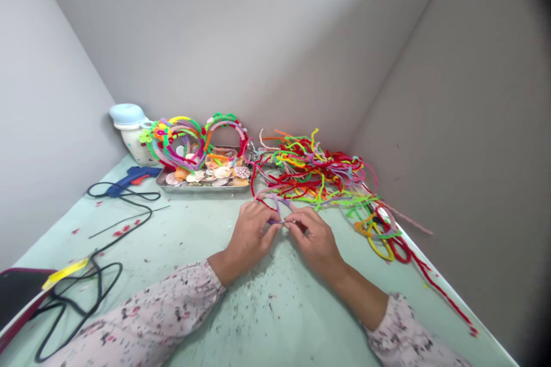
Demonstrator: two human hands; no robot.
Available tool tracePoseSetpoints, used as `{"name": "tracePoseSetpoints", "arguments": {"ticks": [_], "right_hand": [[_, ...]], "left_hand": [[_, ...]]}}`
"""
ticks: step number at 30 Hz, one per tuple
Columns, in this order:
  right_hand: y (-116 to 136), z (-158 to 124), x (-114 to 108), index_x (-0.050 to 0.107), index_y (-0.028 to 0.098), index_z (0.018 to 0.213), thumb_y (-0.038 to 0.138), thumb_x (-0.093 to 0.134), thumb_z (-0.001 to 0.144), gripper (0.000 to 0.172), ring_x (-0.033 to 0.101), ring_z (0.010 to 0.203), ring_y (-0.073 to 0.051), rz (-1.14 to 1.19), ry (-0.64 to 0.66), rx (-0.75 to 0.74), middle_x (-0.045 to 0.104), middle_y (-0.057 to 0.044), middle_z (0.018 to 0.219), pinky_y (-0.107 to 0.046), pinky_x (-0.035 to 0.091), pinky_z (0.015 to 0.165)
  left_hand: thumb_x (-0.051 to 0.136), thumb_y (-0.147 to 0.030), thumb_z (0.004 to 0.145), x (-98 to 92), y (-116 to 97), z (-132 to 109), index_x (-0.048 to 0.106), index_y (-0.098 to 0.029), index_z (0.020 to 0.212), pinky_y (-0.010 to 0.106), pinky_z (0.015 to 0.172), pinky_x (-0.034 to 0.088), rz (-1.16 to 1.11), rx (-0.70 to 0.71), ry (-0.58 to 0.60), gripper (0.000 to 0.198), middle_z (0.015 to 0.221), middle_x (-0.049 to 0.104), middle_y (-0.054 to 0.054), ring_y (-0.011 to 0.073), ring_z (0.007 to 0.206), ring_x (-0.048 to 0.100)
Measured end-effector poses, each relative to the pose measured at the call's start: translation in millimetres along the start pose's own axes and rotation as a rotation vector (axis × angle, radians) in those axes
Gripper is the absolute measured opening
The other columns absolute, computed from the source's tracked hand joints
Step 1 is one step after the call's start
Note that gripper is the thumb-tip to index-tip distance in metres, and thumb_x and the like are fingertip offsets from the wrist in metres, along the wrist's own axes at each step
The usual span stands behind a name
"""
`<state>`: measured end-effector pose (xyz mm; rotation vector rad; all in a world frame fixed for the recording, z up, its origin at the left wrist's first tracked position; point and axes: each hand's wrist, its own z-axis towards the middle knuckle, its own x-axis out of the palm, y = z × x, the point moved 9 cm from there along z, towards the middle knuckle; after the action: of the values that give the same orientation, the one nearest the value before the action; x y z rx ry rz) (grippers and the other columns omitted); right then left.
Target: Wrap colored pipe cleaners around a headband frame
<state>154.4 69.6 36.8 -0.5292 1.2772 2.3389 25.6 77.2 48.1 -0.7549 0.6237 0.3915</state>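
My left hand (253, 230) pinches a purple fuzzy pipe cleaner (279, 206) above the middle of the table. Close against it, my right hand (313, 236) has thumb and forefinger pressed together on the same purple piece. Pink and lilac lengths arch up behind the fingertips, and part of the piece is hidden by my fingers. Just beyond my hands lies a tangled heap of coloured pipe cleaners (310, 169), mostly red, green, yellow and pink.
A metal tray (202, 188) holds seashells, with colourful fuzzy headbands (185, 126) standing on it. Left of it are a white bottle with a blue lid (128, 114), a blue glue gun (123, 183) and a looping black cord (148, 215). Walls (241, 40) enclose the table.
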Motion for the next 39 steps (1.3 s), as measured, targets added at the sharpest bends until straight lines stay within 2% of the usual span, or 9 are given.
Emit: {"name": "tracePoseSetpoints", "arguments": {"ticks": [15,29,39], "right_hand": [[0.9,0.1,-0.7,0.066,0.023,0.09,0.021,0.053,0.087,0.013,0.059,0.085,-0.018,-0.002,-0.01,0.002,0.061,-0.005,0.094,-0.029,0.048,0.072],[4.0,-0.5,0.2,0.066,0.022,0.091,0.018,0.055,0.087,0.012,0.058,0.087,-0.017,-0.02,-0.001,-0.038,0.061,-0.004,0.094,-0.029,0.048,0.075],[3.5,0.1,-1.4,0.065,0.022,0.091,0.018,0.056,0.086,0.011,0.058,0.085,-0.016,-0.02,-0.021,-0.033,0.06,-0.004,0.093,-0.028,0.048,0.073]], "left_hand": [[0.057,-0.024,0.084,1.5,0.1,1.3,0.06,-0.02,0.089,0.038,0.083,0.038,0.002,-0.011,0.01,0.007,0.087,0.065,0.004,0.0213,0.088,0.055],[0.056,-0.023,0.085,1.9,0.6,0.5,0.059,-0.018,0.081,0.037,0.082,0.038,-0.023,-0.022,0.03,0.007,0.079,0.063,0.003,0.0194,0.081,0.055],[0.052,-0.022,0.087,2.9,0.8,2.0,0.061,-0.019,0.088,0.037,0.086,0.037,-0.052,-0.017,0.048,0.009,0.085,0.064,0.003,0.0198,0.087,0.056]]}}
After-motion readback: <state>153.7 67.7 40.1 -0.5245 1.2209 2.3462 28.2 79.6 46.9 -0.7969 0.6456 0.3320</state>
